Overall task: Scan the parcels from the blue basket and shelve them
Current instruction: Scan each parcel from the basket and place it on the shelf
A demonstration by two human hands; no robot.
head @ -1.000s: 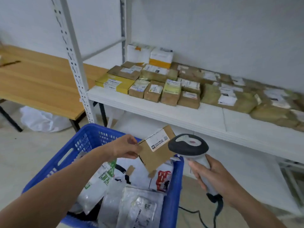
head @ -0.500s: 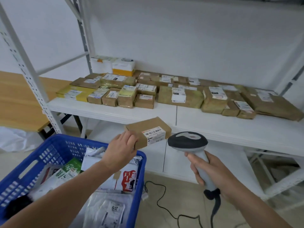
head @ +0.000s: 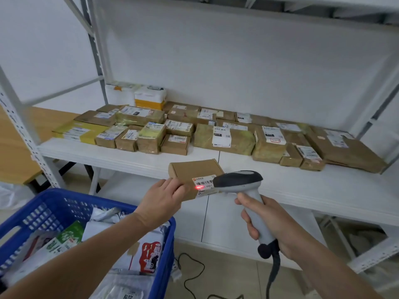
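Your left hand (head: pixel 160 198) grips the cardboard parcel (head: pixel 195 174) just above the blue basket (head: pixel 32 212), right hand (head: pixel 266 221) clenched round the scanner (head: pixel 241 184); hold the label square to the beam

Brown cardboard parcel (head: pixel 195 172) with white barcoded label (head: pixel 205 184), red dot; grey-and-black scanner (head: pixel 241 184); blue basket (head: pixel 164 251) under left hand; white shelf (head: pixel 280 180) beyond.

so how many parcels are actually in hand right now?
1. The left hand holds a small cardboard box in front of the shelf edge; the right hand holds only the scanner, aimed at its label.
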